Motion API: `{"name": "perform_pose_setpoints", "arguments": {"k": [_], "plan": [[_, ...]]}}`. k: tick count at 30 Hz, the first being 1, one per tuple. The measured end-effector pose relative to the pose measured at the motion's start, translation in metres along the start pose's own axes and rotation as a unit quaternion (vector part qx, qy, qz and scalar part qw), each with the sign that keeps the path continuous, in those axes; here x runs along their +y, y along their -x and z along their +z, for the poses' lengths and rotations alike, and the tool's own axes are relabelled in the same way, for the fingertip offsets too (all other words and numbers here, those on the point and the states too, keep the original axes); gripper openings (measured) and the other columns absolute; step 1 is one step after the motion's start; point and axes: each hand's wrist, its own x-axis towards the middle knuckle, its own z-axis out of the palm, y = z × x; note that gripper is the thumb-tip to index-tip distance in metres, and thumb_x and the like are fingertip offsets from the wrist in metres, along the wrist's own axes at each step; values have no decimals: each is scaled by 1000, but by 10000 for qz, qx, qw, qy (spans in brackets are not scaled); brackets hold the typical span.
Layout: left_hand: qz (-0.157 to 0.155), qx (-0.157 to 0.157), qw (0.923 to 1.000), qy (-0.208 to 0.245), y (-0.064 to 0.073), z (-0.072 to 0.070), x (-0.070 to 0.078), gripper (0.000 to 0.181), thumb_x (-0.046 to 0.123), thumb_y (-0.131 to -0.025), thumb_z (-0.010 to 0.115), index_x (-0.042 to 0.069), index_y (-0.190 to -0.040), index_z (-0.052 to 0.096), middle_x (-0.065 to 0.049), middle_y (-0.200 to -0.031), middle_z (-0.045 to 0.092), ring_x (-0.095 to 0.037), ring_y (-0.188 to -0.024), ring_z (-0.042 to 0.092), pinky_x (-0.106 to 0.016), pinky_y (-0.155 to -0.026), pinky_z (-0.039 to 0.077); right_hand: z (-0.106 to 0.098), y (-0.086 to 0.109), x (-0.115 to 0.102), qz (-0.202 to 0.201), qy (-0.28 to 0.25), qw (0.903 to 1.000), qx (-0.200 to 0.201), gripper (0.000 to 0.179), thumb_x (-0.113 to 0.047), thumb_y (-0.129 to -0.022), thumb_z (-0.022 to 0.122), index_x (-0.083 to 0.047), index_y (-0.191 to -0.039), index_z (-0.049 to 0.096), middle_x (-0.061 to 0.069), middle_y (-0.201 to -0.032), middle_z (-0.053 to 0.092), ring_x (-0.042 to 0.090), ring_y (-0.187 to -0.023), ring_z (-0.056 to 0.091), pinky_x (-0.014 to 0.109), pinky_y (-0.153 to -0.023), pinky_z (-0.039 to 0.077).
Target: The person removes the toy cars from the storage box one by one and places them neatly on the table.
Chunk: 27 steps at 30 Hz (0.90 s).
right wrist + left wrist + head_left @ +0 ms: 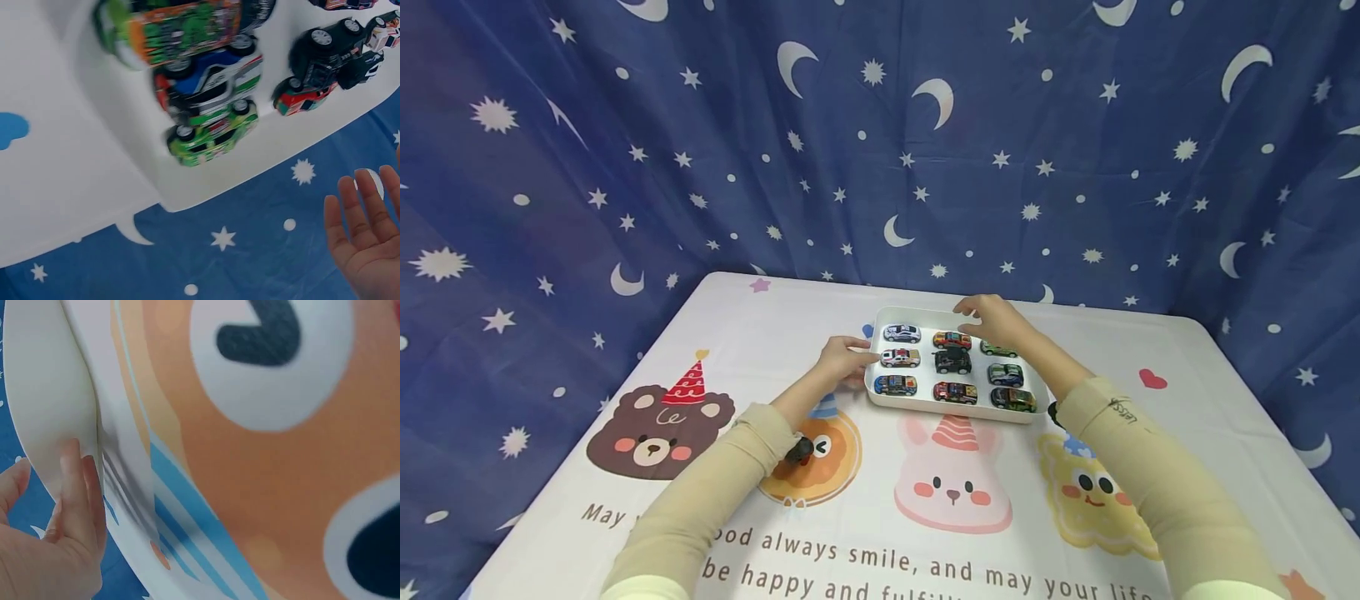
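A shallow white tray (917, 403) holds several small toy cars in rows. Among them are a black car (952, 361) in the middle, a white police-style car (900, 357) at the left and an orange-red car (952, 340) at the back. My left hand (842, 362) is at the tray's left side, its fingertips against the outer wall (50, 381) with fingers extended. Above the tray's back edge is my right hand (996, 321), fingers spread and holding nothing. It partly covers a green car (997, 349), which shows whole in the right wrist view.
The tray stands on a white tablecloth (835, 550) printed with cartoon faces and lettering. Directly behind the table hangs a blue curtain (820, 167) with moons and stars. Black wrist straps (800, 451) are on both arms.
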Motion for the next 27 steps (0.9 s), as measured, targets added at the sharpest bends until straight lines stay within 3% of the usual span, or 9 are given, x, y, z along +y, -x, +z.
{"name": "perform_pose_setpoints", "arguments": {"k": [7, 18, 27], "plan": [[56, 322, 9994, -98, -5, 4, -2, 38, 6, -84, 63, 1, -121, 59, -23, -103, 67, -10, -58, 62, -18, -48, 57, 7, -20, -13, -222, 67, 9996, -170, 35, -10, -86, 67, 1, -119, 62, 20, -113, 64, 33, -106, 60, 44, -90, 56], [333, 339, 9978, -461, -11, 4, -5, 29, 0, -82, 60, -6, -110, 64, -21, -97, 69, -8, -51, 58, -19, -46, 57, 21, -45, -19, -277, 245, 9978, -543, 34, -10, -87, 66, 1, -118, 61, 22, -113, 65, 34, -101, 63, 42, -87, 57], [502, 737, 9921, -883, -10, 9, -7, 26, 0, -82, 60, -5, -106, 65, -17, -92, 69, -8, -51, 56, -19, -43, 55, 29, -60, -12, -234, -178, 9946, -996, 36, -11, -86, 67, 1, -120, 61, 21, -117, 62, 35, -106, 60, 42, -91, 56]]}}
